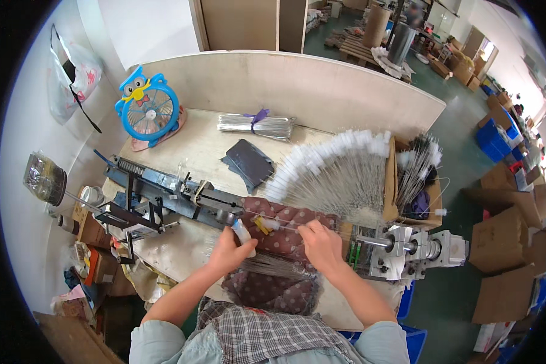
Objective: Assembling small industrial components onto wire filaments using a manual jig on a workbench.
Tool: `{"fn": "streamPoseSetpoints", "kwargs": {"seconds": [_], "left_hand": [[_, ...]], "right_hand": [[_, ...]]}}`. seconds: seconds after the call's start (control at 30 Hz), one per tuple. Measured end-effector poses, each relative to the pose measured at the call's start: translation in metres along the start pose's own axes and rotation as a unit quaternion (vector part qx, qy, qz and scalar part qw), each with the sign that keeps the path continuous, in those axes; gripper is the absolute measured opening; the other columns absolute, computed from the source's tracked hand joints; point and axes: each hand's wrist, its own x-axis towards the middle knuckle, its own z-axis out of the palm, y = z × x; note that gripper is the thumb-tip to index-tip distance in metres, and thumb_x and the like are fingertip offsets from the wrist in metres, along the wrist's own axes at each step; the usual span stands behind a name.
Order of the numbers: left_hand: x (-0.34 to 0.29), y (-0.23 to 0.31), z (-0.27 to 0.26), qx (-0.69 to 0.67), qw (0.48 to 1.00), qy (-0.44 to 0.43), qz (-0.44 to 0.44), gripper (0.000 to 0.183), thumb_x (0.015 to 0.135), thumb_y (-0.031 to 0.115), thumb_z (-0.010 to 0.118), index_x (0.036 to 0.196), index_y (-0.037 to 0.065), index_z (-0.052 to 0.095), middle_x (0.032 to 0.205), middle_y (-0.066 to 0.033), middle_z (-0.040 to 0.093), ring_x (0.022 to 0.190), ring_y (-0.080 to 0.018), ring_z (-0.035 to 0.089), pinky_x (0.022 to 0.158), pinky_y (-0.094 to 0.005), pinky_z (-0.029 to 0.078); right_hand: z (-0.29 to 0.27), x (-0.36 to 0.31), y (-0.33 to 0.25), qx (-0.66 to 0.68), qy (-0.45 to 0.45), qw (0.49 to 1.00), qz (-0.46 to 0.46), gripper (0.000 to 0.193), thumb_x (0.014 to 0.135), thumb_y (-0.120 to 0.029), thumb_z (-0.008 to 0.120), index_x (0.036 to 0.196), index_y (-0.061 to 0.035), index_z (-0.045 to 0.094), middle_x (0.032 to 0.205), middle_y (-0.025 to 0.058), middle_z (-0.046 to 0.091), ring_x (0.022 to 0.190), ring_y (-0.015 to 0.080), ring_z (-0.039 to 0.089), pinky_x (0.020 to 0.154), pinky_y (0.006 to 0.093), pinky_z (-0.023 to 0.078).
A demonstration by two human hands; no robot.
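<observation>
My left hand [226, 253] is closed around a small white bundle with a light-blue patch [241, 230], beside the chuck end of a dark metal machine [194, 200]. My right hand [323, 247] pinches the thin wire stem of a small brush. That brush's white bristle head [271, 224] lies between my hands, above a brown dotted cushion [285, 242]. Yellow pieces [262, 225] are close to the bristle head. Many loose thin wires [279, 267] lie across the near part of the cushion.
Finished-looking brushes with white heads [321, 158] fan out behind my hands, beside a cardboard box [395, 182]. A motor unit with a shaft [418, 247] stands right. Behind are a dark cloth pad [249, 164], a tied wire bundle [258, 124] and a blue fan [150, 112].
</observation>
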Motion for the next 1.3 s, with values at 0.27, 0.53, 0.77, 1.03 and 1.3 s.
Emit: {"fn": "streamPoseSetpoints", "kwargs": {"seconds": [0.27, 0.53, 0.77, 1.03, 1.3], "left_hand": [[-0.054, 0.025, 0.003, -0.119, 0.983, -0.129, -0.047, 0.02, 0.085, 0.01, 0.064, 0.099, -0.004, 0.063, 0.088, -0.007, 0.061, 0.075, -0.0124, 0.058, 0.067, -0.0272, 0.047], [-0.039, 0.004, 0.034, -0.396, 0.891, -0.192, -0.115, 0.015, 0.087, 0.008, 0.062, 0.096, -0.003, 0.065, 0.088, -0.0057, 0.062, 0.079, -0.0116, 0.058, 0.071, -0.0252, 0.047], [-0.041, -0.002, 0.017, -0.44, 0.876, -0.175, -0.094, 0.015, 0.089, 0.007, 0.059, 0.1, -0.003, 0.062, 0.094, -0.0092, 0.065, 0.086, -0.0151, 0.063, 0.077, -0.0282, 0.051], [-0.045, -0.002, 0.012, -0.455, 0.858, -0.199, -0.132, 0.022, 0.089, 0.007, 0.06, 0.108, -0.004, 0.06, 0.09, -0.0122, 0.065, 0.081, -0.0207, 0.065, 0.07, -0.0312, 0.055], [-0.052, 0.002, 0.011, -0.449, 0.861, -0.196, -0.136, 0.023, 0.089, 0.007, 0.06, 0.107, -0.007, 0.06, 0.09, -0.0129, 0.066, 0.082, -0.0198, 0.065, 0.071, -0.0308, 0.054]], "right_hand": [[-0.03, -0.031, -0.046, 0.219, -0.027, 0.961, 0.168, 0.015, 0.08, -0.014, 0.068, 0.092, -0.0064, 0.07, 0.082, 0.0077, 0.064, 0.071, 0.0229, 0.062, 0.061, 0.0314, 0.049], [-0.022, -0.048, -0.073, 0.28, -0.068, 0.924, 0.249, 0.022, 0.081, -0.019, 0.068, 0.098, -0.0049, 0.069, 0.087, 0.0092, 0.066, 0.075, 0.0247, 0.063, 0.066, 0.0309, 0.048], [-0.045, -0.061, -0.024, -0.156, 0.05, 0.945, 0.284, 0.032, 0.076, -0.014, 0.069, 0.105, -0.0051, 0.063, 0.1, 0.0113, 0.061, 0.096, 0.0323, 0.057, 0.083, 0.0395, 0.046], [-0.05, -0.081, -0.015, -0.122, -0.015, 0.912, 0.39, 0.05, 0.072, -0.002, 0.064, 0.121, 0.0006, 0.052, 0.106, 0.0188, 0.055, 0.099, 0.0376, 0.054, 0.085, 0.0431, 0.045], [-0.039, -0.125, -0.024, -0.058, 0.008, 0.894, 0.444, 0.042, 0.079, -0.006, 0.051, 0.121, -0.0032, 0.053, 0.098, 0.0193, 0.06, 0.089, 0.0385, 0.057, 0.081, 0.0443, 0.046]]}}
